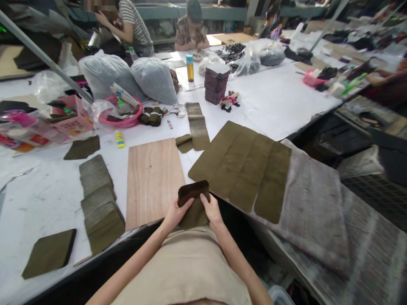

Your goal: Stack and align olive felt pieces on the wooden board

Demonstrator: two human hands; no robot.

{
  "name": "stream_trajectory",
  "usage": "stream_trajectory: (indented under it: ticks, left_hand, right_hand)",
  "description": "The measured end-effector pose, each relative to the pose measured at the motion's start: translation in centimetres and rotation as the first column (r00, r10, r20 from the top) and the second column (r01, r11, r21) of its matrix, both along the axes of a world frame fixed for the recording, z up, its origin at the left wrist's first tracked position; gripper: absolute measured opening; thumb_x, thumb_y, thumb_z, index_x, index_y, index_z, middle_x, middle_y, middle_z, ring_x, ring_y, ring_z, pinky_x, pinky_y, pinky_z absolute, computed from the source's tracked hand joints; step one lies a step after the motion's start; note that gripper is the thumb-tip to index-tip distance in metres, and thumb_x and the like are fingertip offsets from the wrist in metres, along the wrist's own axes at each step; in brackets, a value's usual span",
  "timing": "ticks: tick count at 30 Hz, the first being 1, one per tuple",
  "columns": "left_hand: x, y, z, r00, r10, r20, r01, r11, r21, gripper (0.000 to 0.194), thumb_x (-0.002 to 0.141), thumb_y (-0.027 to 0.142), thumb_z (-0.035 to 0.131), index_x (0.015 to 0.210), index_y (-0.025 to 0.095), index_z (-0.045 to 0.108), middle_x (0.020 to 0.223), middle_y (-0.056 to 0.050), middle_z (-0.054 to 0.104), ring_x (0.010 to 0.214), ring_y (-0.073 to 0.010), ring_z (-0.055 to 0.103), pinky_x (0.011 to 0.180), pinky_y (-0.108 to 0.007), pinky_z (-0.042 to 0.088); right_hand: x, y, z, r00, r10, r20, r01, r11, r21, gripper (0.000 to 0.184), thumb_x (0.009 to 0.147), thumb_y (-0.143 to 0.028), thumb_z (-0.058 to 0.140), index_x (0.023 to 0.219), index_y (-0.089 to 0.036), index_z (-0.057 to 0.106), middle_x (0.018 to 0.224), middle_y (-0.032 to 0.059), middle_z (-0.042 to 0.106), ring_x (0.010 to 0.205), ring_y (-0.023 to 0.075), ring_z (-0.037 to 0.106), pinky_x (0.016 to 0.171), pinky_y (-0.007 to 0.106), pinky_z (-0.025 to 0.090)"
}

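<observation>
Both my hands hold one olive-brown piece of material [193,202] at the table's front edge, its top folded over darker. My left hand [174,214] grips its left side with the thumb on top. My right hand [212,210] grips its right side. A bare wooden board [152,178] lies just left of my hands. Several long olive panels [244,167] lie side by side to the right, touching one another.
Stacks of olive pieces [98,199] and a single square one [51,253] sit at the left. A pink basin [122,112], stuffed bags [127,76], a yellow bottle [190,67] and a dark pile [216,82] stand farther back. Other people sit at the far end. Grey felt [318,203] covers the right.
</observation>
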State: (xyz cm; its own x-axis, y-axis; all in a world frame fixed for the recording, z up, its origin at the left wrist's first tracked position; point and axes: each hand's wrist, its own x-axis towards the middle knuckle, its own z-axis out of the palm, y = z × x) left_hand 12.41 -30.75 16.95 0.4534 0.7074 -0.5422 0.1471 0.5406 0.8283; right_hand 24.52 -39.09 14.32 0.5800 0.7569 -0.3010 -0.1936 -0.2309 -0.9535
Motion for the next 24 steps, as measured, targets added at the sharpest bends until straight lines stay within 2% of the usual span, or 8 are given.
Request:
stream_trajectory:
  ticks: [5,8,11,15,17,20,22,24]
  left_hand:
    - [-0.4,0.0,-0.3,0.991,0.085,0.104,-0.03,0.897,-0.441,0.052,0.067,0.043,0.077,0.105,0.011,0.065,0.097,-0.015,0.073,0.09,-0.0287,0.069,0.082,-0.041,0.057]
    - [-0.5,-0.2,-0.2,0.993,0.113,0.04,-0.1,0.965,-0.242,0.049,0.063,0.038,0.08,0.102,0.012,0.066,0.096,-0.012,0.073,0.091,-0.0273,0.069,0.084,-0.037,0.056]
    - [-0.6,-0.1,0.0,0.994,0.113,-0.01,-0.113,0.993,-0.031,0.047,0.059,0.036,0.083,0.097,0.013,0.068,0.095,-0.01,0.074,0.092,-0.0268,0.068,0.085,-0.034,0.055]
    - [-0.8,0.0,-0.4,0.992,0.103,0.069,-0.074,0.938,-0.338,0.05,0.066,0.044,0.077,0.103,0.012,0.066,0.094,-0.014,0.073,0.086,-0.0271,0.07,0.079,-0.038,0.057]
    - [-0.8,-0.2,-0.7,0.993,0.098,0.068,-0.063,0.915,-0.399,0.05,0.067,0.045,0.076,0.103,0.012,0.066,0.092,-0.015,0.073,0.083,-0.0273,0.07,0.078,-0.04,0.057]
    - [-0.7,-0.5,-0.8,0.993,0.115,-0.01,-0.116,0.989,-0.09,0.045,0.064,0.04,0.079,0.099,0.014,0.068,0.097,-0.012,0.072,0.091,-0.026,0.068,0.084,-0.036,0.054]
    - [-0.7,-0.4,-0.6,0.993,0.108,-0.051,-0.1,0.986,0.135,0.041,0.06,0.037,0.081,0.093,0.016,0.07,0.1,-0.009,0.072,0.099,-0.0259,0.065,0.089,-0.033,0.052]
    - [-0.9,-0.2,-0.3,0.997,0.07,-0.025,-0.067,0.991,0.112,0.042,0.061,0.038,0.081,0.096,0.016,0.07,0.101,-0.009,0.071,0.101,-0.0262,0.064,0.091,-0.033,0.051]
  right_hand:
    - [0.0,0.0,0.0,0.933,0.065,0.354,-0.055,0.998,-0.039,0.03,0.084,-0.049,0.056,0.092,-0.021,0.063,0.086,0.0055,0.068,0.08,0.0206,0.062,0.08,0.031,0.046]
    - [0.5,0.3,-0.1,0.985,0.133,0.111,-0.131,0.991,-0.029,0.035,0.084,-0.051,0.055,0.099,-0.02,0.063,0.09,0.0056,0.07,0.084,0.0213,0.064,0.077,0.031,0.049]
    - [0.4,0.8,-0.1,0.965,0.186,-0.187,-0.181,0.982,0.043,0.041,0.083,-0.05,0.056,0.108,-0.018,0.06,0.096,0.0055,0.071,0.09,0.0218,0.065,0.078,0.032,0.052]
    - [-0.2,1.0,-0.1,0.994,0.06,0.088,-0.065,0.997,0.052,0.034,0.082,-0.047,0.059,0.102,-0.02,0.062,0.097,0.005,0.069,0.091,0.0215,0.063,0.084,0.032,0.049]
    - [-0.3,1.1,-0.3,0.985,0.042,0.167,-0.049,0.998,0.034,0.032,0.081,-0.047,0.06,0.1,-0.021,0.063,0.096,0.0053,0.069,0.091,0.0215,0.062,0.086,0.032,0.047]
    - [0.0,1.4,-0.6,0.992,0.09,-0.09,-0.09,0.996,0.01,0.042,0.082,-0.052,0.056,0.108,-0.019,0.06,0.096,0.0064,0.069,0.09,0.0214,0.064,0.082,0.033,0.049]
    - [0.3,1.7,-0.7,0.957,0.145,-0.253,-0.145,0.989,0.017,0.046,0.082,-0.054,0.055,0.11,-0.018,0.059,0.095,0.0068,0.07,0.087,0.0214,0.065,0.078,0.033,0.051]
    - [0.5,1.7,-0.6,0.968,0.167,-0.185,-0.161,0.986,0.049,0.045,0.082,-0.052,0.056,0.11,-0.017,0.058,0.097,0.007,0.069,0.089,0.0213,0.064,0.08,0.033,0.05]
